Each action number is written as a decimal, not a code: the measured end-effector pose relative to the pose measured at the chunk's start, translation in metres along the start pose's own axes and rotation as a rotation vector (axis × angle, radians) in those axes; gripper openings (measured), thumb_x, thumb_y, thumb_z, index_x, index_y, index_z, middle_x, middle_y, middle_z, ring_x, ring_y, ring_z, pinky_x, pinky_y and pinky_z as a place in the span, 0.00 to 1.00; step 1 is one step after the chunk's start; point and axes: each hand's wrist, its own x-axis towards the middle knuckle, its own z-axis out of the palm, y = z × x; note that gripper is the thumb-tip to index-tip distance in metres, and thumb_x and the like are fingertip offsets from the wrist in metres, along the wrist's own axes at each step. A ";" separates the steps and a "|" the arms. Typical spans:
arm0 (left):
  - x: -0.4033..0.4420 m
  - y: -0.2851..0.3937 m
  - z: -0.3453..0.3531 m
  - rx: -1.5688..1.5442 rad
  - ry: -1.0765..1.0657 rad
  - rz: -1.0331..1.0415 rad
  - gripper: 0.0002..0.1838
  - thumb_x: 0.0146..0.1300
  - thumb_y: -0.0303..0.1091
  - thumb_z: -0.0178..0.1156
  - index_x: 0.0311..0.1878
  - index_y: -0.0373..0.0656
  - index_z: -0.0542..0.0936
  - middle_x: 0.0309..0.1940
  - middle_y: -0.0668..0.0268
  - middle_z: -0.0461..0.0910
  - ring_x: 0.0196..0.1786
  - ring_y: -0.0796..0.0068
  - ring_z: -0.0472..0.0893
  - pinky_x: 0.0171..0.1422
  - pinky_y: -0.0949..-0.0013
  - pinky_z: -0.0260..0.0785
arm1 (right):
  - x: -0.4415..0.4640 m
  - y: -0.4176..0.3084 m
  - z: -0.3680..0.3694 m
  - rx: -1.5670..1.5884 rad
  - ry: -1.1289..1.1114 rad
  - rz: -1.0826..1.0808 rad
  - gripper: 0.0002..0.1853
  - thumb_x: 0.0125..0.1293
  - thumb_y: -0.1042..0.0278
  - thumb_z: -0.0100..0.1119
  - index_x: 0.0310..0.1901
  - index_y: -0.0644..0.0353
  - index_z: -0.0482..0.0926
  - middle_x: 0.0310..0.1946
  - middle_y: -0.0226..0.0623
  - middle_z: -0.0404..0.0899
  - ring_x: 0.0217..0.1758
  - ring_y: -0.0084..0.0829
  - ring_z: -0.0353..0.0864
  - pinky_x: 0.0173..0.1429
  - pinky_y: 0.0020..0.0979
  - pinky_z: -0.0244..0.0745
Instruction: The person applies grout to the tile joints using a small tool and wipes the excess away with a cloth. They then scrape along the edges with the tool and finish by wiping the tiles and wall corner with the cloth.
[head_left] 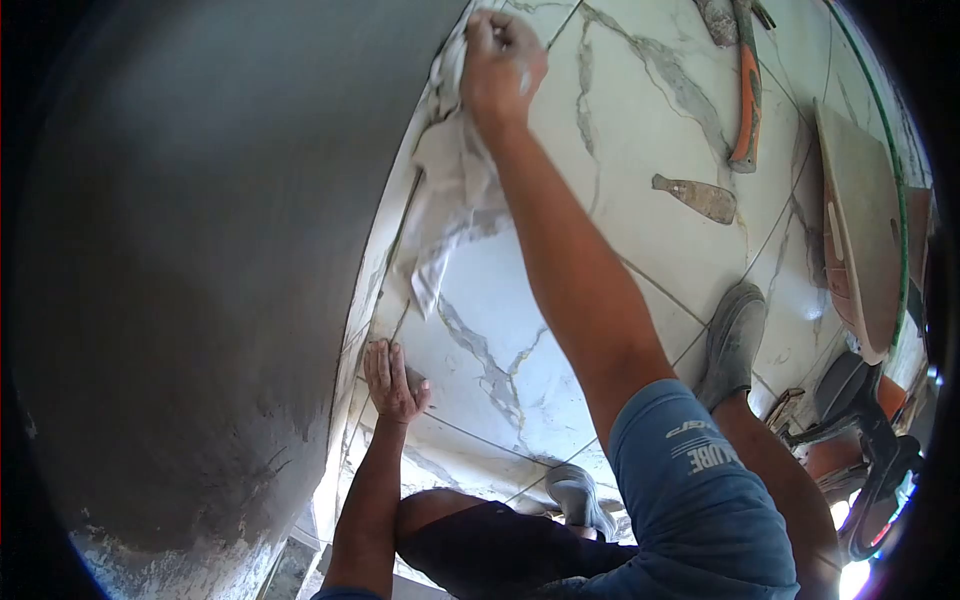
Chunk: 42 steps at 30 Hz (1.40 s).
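White cloth [462,170] lies crumpled along the foot of a grey wall [200,250], its upper end in the right hand [505,65] as I look on through the head camera from afar. The right fingers are curled and clenched on the cloth near the top of my view; its lower part drapes toward me over marbled tile [500,340], ending in a loose tip. Nearer, the left hand [395,388] rests palm down on the floor edge beside the wall, its fingers released and extended, thumb out to the side, well apart from the cloth. Right of the outstretched arm, I see a flat scraper [700,200] on the tile and, beyond it, an orange-handled tool [748,110]. Farther right, a beige board [865,230] leans at a tilt. One grey shoe [735,340] stands near the scraper, while another shoe [575,495] shows below, beside a dark-clothed leg [500,545].
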 end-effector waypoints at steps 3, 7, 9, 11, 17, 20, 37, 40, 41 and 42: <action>0.001 0.001 -0.001 -0.003 0.010 0.001 0.39 0.68 0.59 0.43 0.71 0.35 0.64 0.71 0.44 0.58 0.72 0.40 0.60 0.72 0.36 0.53 | 0.011 0.005 -0.002 -0.064 -0.029 0.017 0.13 0.63 0.62 0.64 0.38 0.67 0.84 0.31 0.44 0.84 0.34 0.34 0.82 0.45 0.33 0.76; 0.004 0.000 0.000 0.006 0.028 0.010 0.39 0.68 0.58 0.43 0.71 0.35 0.63 0.71 0.44 0.58 0.72 0.40 0.60 0.72 0.36 0.53 | 0.020 0.006 0.000 -0.088 -0.027 -0.087 0.07 0.61 0.66 0.63 0.34 0.61 0.84 0.34 0.44 0.83 0.38 0.43 0.82 0.46 0.38 0.76; 0.000 0.001 0.000 0.009 0.004 0.004 0.39 0.68 0.58 0.43 0.71 0.35 0.63 0.71 0.44 0.58 0.73 0.40 0.60 0.72 0.36 0.53 | 0.043 0.009 0.001 -0.090 -0.001 -0.060 0.07 0.61 0.66 0.62 0.34 0.60 0.84 0.35 0.45 0.84 0.40 0.43 0.83 0.47 0.38 0.76; 0.000 0.001 -0.002 0.008 -0.003 0.004 0.39 0.68 0.58 0.43 0.71 0.35 0.63 0.71 0.44 0.58 0.73 0.40 0.60 0.72 0.36 0.54 | 0.066 -0.011 -0.011 -0.067 -0.366 0.281 0.19 0.72 0.61 0.54 0.59 0.61 0.77 0.56 0.44 0.79 0.55 0.41 0.79 0.58 0.37 0.72; 0.000 0.001 -0.003 -0.005 0.009 0.007 0.39 0.68 0.59 0.43 0.71 0.35 0.63 0.71 0.44 0.58 0.72 0.40 0.60 0.72 0.36 0.54 | 0.006 0.001 -0.009 -0.107 -0.091 0.005 0.12 0.63 0.62 0.63 0.36 0.64 0.84 0.33 0.45 0.84 0.37 0.40 0.83 0.46 0.36 0.75; 0.001 0.001 -0.001 -0.007 0.006 0.000 0.39 0.68 0.59 0.43 0.71 0.35 0.63 0.71 0.44 0.58 0.72 0.40 0.60 0.72 0.36 0.54 | 0.040 0.009 -0.004 -0.088 -0.087 -0.009 0.16 0.65 0.58 0.63 0.38 0.67 0.83 0.33 0.46 0.85 0.36 0.38 0.83 0.47 0.34 0.75; -0.029 -0.016 0.025 0.018 0.143 0.069 0.41 0.65 0.61 0.47 0.74 0.41 0.60 0.74 0.44 0.52 0.73 0.35 0.58 0.70 0.32 0.55 | -0.241 -0.016 -0.078 0.030 -0.618 0.190 0.05 0.66 0.68 0.60 0.39 0.60 0.81 0.35 0.44 0.81 0.42 0.41 0.82 0.48 0.37 0.76; -0.020 -0.014 0.022 -0.088 0.193 0.101 0.41 0.61 0.58 0.54 0.72 0.43 0.61 0.73 0.47 0.50 0.71 0.32 0.58 0.69 0.30 0.56 | -0.238 -0.011 -0.064 -0.017 -0.464 0.170 0.04 0.65 0.71 0.60 0.38 0.60 0.81 0.36 0.42 0.82 0.41 0.39 0.82 0.48 0.36 0.75; -0.016 -0.007 0.012 -0.061 0.052 -0.013 0.38 0.61 0.55 0.55 0.68 0.41 0.64 0.71 0.46 0.54 0.70 0.32 0.59 0.70 0.31 0.56 | -0.224 -0.010 -0.056 0.016 -0.361 0.213 0.05 0.66 0.69 0.60 0.37 0.61 0.82 0.36 0.42 0.81 0.40 0.39 0.81 0.46 0.36 0.75; -0.014 -0.005 0.009 -0.041 0.055 -0.005 0.37 0.60 0.55 0.55 0.67 0.40 0.66 0.70 0.46 0.55 0.69 0.33 0.60 0.70 0.31 0.56 | -0.200 -0.014 -0.052 -0.088 -0.370 0.255 0.04 0.66 0.70 0.58 0.37 0.61 0.80 0.37 0.46 0.80 0.43 0.47 0.80 0.49 0.42 0.73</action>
